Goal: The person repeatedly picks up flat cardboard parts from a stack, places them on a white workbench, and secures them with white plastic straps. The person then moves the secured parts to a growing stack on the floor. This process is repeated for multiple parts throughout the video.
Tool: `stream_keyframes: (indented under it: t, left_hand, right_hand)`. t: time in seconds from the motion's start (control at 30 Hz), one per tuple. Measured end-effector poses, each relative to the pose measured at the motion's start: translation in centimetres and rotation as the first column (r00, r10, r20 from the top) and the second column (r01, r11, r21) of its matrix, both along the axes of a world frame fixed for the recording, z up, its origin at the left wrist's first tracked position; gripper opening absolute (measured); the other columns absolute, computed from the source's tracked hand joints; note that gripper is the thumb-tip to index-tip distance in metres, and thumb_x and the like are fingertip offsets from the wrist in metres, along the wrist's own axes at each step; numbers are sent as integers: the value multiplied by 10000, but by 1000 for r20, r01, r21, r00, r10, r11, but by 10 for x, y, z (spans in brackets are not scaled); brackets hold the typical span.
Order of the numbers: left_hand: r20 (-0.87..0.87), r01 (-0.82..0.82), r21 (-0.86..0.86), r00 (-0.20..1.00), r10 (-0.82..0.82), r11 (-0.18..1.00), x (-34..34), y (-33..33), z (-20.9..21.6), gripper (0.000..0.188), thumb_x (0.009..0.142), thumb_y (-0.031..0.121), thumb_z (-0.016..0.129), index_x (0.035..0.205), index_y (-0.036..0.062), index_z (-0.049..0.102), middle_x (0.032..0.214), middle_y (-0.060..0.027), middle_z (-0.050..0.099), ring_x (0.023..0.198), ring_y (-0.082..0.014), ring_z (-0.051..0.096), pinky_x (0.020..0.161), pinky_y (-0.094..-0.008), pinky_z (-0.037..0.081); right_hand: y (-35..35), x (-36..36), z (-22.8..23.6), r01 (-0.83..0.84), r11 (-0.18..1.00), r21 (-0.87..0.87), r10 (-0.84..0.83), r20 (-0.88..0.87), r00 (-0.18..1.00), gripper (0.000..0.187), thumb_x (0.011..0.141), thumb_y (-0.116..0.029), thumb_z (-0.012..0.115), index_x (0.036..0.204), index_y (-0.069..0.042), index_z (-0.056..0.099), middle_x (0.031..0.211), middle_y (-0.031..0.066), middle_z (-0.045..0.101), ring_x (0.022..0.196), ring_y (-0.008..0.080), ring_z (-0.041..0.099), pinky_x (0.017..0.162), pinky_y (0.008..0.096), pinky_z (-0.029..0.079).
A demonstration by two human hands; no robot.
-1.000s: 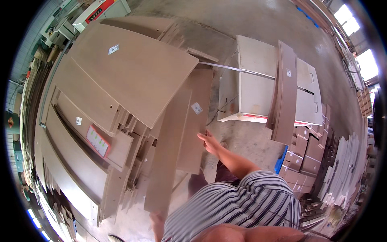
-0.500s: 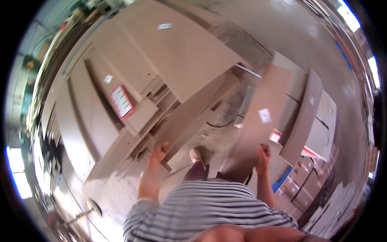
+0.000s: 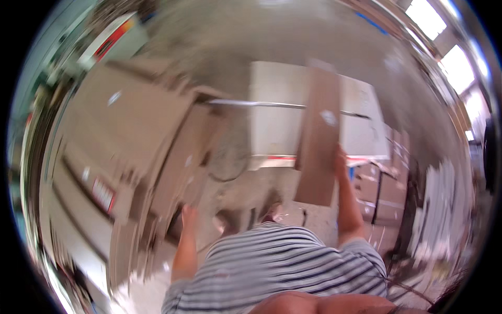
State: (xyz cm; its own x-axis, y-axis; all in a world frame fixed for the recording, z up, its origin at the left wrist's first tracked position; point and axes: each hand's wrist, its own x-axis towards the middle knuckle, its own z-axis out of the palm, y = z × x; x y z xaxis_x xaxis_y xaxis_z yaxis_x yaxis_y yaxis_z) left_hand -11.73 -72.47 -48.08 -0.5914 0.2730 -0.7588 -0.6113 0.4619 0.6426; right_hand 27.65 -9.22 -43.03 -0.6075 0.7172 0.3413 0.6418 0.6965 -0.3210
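Note:
A long brown board [image 3: 320,125] with a small white label lies across or above a pale flat-packed stack [image 3: 274,123]. My right hand [image 3: 341,166] is at its right long edge, with the fingers closed at the edge and partly hidden by it. A darker strip along the board's left side looks like another board beneath, but blur makes this uncertain. My left hand [image 3: 189,214] is low on the left, close to the near end of piled brown panels [image 3: 172,162]. Motion smears its fingers, so whether it touches a panel cannot be told.
Large brown panels [image 3: 130,115] fill the left side, with a red-edged sheet [image 3: 103,194] on them. A thin pale strip [image 3: 251,103] spans from them to the pale stack. Strapped brown cartons [image 3: 389,193] stand on the right, beside white lengths [image 3: 434,204]. A dark cable loop [image 3: 225,179] lies between.
My view has swung to the right, so the panel pile shifts left. My right hand has come to the board's edge. The board now shows over the pale stack. My left hand appears lower.

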Motion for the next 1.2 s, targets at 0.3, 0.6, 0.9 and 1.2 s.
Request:
stream_keyframes:
  t: [0.3,0.6,0.9,1.2]
  left_hand:
    - [-501,595,64,713,-490,801,139,214,42,433,919,219,601,1269,-1,472,1024,-132,652,916,-231,660,742,-303,521]
    - [-337,725,219,684,-646,653,140,459,138,737,923,397,571,1449,-21,268,1480,-260,298,1390,-351,282,1131,-402,247]
    - [-231,792,442,555,-799,422,166,548,128,709,913,244,609,1467,-5,242,1455,-187,361,1361,-267,330,1106,-370,291]
    - [-570,890,-81,328,-754,448,194,674,118,784,910,230,557,1413,-172,110,1390,-369,355,1286,-444,402,1066,-433,343]
  right_hand:
    - [-39,-78,77,346,805,-483,-283,201,938,743,892,-475,559,1408,-3,310,1393,272,377,1290,416,378,1034,522,355]
    - [-85,-34,54,202,426,-882,-447,-10,895,806,876,-612,509,1324,53,424,1221,301,551,1164,435,517,983,444,409]
    - [13,28,49,141,310,-940,-470,-23,882,824,874,-687,447,1247,44,531,1185,280,589,1159,371,554,950,412,423]
    - [81,114,19,363,413,-835,-437,168,884,728,884,-667,452,1159,-4,572,1044,243,642,1004,384,607,854,448,454]
